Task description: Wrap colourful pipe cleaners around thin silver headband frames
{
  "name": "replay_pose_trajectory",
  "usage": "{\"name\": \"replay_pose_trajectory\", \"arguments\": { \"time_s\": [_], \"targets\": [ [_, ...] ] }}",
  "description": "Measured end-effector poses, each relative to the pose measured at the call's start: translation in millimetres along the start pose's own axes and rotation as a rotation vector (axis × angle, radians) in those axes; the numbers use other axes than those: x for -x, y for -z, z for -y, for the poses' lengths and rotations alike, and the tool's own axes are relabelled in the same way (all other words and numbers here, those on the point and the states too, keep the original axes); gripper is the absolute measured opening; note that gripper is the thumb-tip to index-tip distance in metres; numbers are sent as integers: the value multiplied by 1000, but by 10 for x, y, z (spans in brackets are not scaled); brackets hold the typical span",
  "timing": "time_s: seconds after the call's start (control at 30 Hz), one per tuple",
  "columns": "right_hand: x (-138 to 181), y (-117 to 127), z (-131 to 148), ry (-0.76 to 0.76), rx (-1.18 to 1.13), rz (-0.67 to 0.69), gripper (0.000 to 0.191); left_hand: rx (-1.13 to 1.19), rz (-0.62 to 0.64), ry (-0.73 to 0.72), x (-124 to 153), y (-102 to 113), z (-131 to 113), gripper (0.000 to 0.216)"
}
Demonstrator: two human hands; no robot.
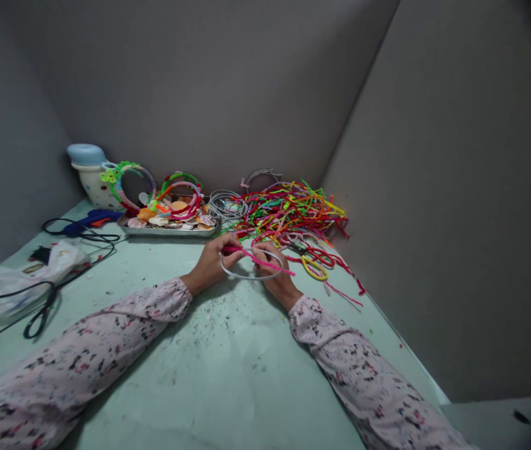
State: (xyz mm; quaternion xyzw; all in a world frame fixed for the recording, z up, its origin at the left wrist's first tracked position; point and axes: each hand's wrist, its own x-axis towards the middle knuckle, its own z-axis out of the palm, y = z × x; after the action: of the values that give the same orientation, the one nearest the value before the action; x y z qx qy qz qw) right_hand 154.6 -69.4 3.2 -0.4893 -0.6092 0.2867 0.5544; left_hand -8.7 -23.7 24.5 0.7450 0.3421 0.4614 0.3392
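Note:
A pale grey wire ring (249, 277) is held up between my two hands above the table. Along its far side lies a bright pink pipe cleaner (270, 263), its loose end sticking out to the right past the ring. My left hand (213, 261) is closed, thumb and fingers pinching the ring and the pink strand at the left. On the right, my right hand (272, 269) is closed too, its fingertips on the ring and strand at the far side. How the strand is fixed to the ring is hidden by my fingers.
Beyond my hands stand a metal tray (167, 232) of shells with wrapped rings, coiled wire rings (228, 205) and a heap of coloured pipe cleaners (293, 209). Yellow-handled scissors (315, 267) lie right. Left are a blue glue gun (90, 220), black cable, plastic bag (35, 278) and lidded container (94, 181).

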Motion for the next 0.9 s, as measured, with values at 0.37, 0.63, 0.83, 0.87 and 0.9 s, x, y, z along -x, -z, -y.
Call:
{"name": "replay_pose_trajectory", "arguments": {
  "time_s": [0.37,0.63,0.83,0.87,0.9],
  "targets": [
    [-10,-3,61,52,-14,13,24,19,4,25,-7,3,32,23],
    [-19,-1,33,72,5,10,23,63,17,50,-10,6,59,24],
    [-18,13,-4,114,42,22,18,118,28,87,-14,5,84,25],
    [-20,14,-20,118,43,21,17,127,31,90,-14,5,83,25],
    [-23,15,-35,122,44,22,16,134,33,93,-14,6,81,25]
  ]
}}
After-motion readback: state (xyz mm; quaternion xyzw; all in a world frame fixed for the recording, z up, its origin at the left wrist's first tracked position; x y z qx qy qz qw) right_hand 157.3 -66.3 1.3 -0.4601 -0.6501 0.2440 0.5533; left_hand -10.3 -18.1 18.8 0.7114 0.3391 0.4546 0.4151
